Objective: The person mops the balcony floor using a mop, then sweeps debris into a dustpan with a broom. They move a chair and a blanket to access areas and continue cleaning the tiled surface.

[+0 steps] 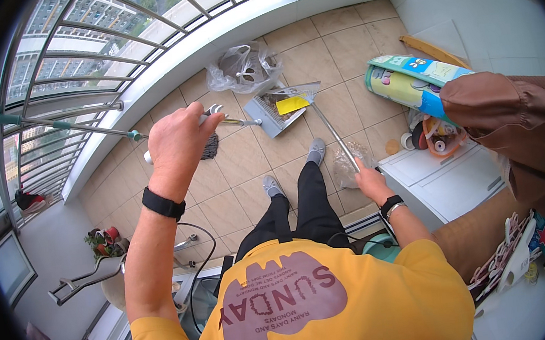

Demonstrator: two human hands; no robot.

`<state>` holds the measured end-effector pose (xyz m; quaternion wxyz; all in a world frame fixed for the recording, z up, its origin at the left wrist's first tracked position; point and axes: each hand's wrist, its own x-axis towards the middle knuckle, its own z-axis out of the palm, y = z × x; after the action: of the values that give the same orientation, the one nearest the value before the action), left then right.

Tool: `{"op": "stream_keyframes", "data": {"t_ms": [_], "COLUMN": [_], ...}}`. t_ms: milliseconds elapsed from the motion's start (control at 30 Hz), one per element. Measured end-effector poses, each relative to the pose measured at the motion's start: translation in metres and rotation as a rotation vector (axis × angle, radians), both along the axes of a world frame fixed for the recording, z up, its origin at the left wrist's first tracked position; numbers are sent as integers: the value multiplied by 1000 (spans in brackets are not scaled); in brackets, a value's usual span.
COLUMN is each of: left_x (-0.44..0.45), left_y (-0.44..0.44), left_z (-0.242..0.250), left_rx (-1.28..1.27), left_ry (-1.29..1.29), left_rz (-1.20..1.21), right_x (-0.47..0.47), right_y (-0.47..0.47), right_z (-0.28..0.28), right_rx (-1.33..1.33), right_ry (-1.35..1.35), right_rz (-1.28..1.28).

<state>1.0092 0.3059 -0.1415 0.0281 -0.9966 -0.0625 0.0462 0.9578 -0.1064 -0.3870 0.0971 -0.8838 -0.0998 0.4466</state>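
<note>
My left hand (178, 139) is raised at the left of centre, closed around the upper end of a dustpan's long handle. The handle runs to a grey dustpan (275, 127) on the tiled floor, its comb-like teeth showing. My right hand (371, 182) grips the metal pole of a broom (332, 127). The broom's fanned head (297, 91) lies over the dustpan's opening. Between them a yellow piece (292, 104) shows, along with brownish debris in the pan. A clear plastic bag (244, 68) rests on the floor just beyond the dustpan.
A grey mop head (210, 147) stands behind my left hand. A rolled colourful mat (412, 85) leans at right, above a white cabinet (450, 177) and an orange basket (442, 141). Another plastic bag (345, 163) lies near my right foot. Potted plants (105, 242) stand at far left, below window railings.
</note>
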Motion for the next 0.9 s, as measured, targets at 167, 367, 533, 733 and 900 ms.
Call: {"op": "stream_keyframes", "data": {"t_ms": [167,367,533,733,900], "left_x": [-27,-42,-34,-55,-104], "left_y": [12,9,1,13,38], "left_z": [1,3,-1,1,7], "left_rx": [-44,-67,-42,-38,-84], "left_ry": [-51,-45,2,-56,-63], "left_rz": [-24,-41,1,-47,-41], "right_x": [-16,-37,-85,-79,-73], "right_y": [-11,16,80,59,23], "right_z": [-20,-58,-70,-37,-6], "right_rx": [171,325,186,235,261], "right_ry": [33,330,342,142,200], "right_rz": [-370,-934,-629,-385,-604]}}
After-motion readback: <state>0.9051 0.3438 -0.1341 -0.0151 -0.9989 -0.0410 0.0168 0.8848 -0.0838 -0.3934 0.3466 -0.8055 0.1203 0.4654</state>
